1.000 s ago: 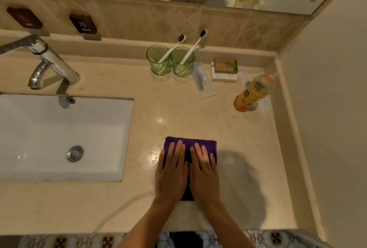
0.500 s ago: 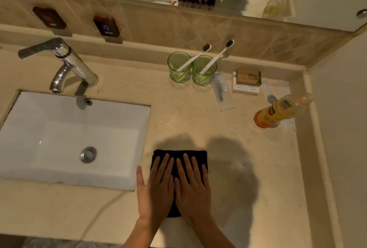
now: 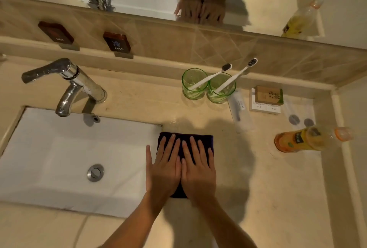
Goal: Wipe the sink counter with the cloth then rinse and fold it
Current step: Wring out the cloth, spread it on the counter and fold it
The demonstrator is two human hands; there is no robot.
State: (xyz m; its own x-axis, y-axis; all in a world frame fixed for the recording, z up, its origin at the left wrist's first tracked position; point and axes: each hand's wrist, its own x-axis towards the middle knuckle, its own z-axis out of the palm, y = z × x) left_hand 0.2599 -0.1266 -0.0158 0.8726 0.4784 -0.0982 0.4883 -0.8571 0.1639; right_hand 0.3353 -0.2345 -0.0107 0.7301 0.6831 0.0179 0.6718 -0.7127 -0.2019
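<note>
Both the left hand (image 3: 161, 170) and right hand (image 3: 198, 170) press flat, fingers straight, on the folded purple cloth (image 3: 186, 140) just beside the sink (image 3: 59, 148). Soft and light, it probably bunches; pinch an edge.

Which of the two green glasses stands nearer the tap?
The left green glass, beside the right green glass; it stands on the side toward the tap.

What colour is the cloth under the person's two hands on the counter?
Dark purple. The cloth shows best in the head view, its far edge visible beyond the fingertips.
</note>
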